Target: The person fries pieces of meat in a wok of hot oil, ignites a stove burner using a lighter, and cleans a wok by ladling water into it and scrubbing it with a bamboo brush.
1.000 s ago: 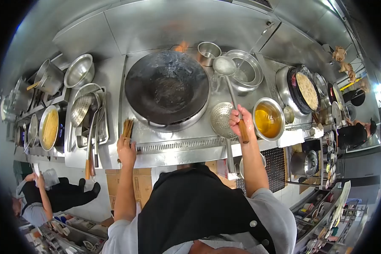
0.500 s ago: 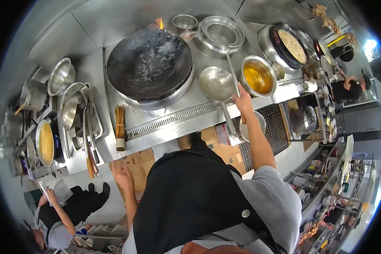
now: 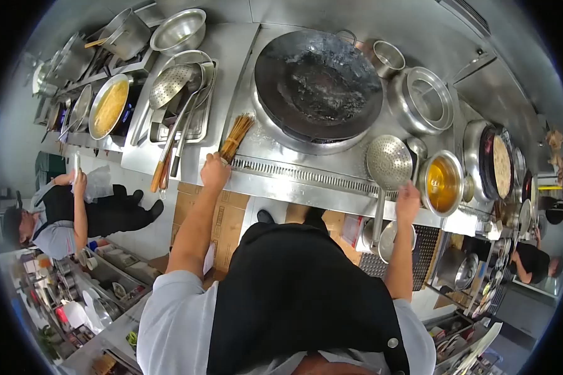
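My left hand (image 3: 216,172) is closed around the lower end of a bamboo wok brush (image 3: 236,139) at the counter's front edge, its bristles pointing up and away. My right hand (image 3: 408,201) is closed at the counter edge on a ladle (image 3: 417,149), whose bowl rests between a perforated skimmer (image 3: 389,164) and a metal bowl of amber oil (image 3: 442,182). The ladle's handle is mostly hidden by the fingers. Beyond both hands a large black wok (image 3: 322,84) sits on its burner ring, its inside wet with bubbling liquid.
Left of the wok, a tray (image 3: 200,128) holds skimmers and ladles. A pan of yellow food (image 3: 111,106) stands further left. A lidded-looking pot (image 3: 421,100) and small pot (image 3: 388,59) stand behind right. Another person (image 3: 62,212) stands at left, holding a phone-like object.
My left hand has reached forward and taken hold of the bamboo brush. My right hand has brought the ladle back from the rear pot. The flame behind the wok no longer shows.
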Action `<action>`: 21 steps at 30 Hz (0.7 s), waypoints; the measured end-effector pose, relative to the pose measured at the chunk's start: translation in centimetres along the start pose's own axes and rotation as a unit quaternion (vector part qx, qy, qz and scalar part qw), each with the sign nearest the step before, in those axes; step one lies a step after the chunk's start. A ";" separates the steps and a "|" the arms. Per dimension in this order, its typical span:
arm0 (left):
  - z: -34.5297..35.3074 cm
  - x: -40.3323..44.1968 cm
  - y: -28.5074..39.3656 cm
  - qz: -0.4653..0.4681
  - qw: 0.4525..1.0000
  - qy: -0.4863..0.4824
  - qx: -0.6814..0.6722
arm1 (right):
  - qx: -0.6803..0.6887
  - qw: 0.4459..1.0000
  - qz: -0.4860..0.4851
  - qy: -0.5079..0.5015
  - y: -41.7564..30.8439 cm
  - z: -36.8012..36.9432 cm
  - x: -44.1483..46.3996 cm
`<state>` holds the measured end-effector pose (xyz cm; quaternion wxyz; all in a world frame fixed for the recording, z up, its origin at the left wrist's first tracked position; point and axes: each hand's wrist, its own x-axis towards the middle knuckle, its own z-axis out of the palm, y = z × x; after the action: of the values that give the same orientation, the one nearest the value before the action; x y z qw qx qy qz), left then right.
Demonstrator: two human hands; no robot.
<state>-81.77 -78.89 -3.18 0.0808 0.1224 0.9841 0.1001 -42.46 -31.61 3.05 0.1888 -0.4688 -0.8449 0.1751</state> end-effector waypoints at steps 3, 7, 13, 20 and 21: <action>0.7 -0.7 0.0 -0.090 0.965 -0.044 -0.244 | 0.211 0.960 -0.070 -0.168 -9.9 3.4 -0.9; -6.6 -7.3 5.3 -0.150 0.852 -0.070 -0.497 | 0.324 0.799 -0.237 -0.448 -25.7 7.0 -5.5; -14.7 -10.1 16.8 0.345 0.849 0.152 -0.371 | 0.410 0.864 -0.236 -0.173 -35.9 4.7 -3.6; -10.7 -7.9 19.6 0.346 0.848 0.123 -0.381 | 0.164 0.917 -0.295 -0.214 -27.2 -2.8 7.5; -10.1 -7.2 19.7 0.256 0.860 0.111 -0.428 | 0.157 0.913 -0.307 -0.218 -26.6 -3.2 8.3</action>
<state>-72.30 -63.85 11.81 -0.0129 0.3112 0.7809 0.5414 -64.25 -37.37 19.70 0.1156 -0.1009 -0.9290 0.3369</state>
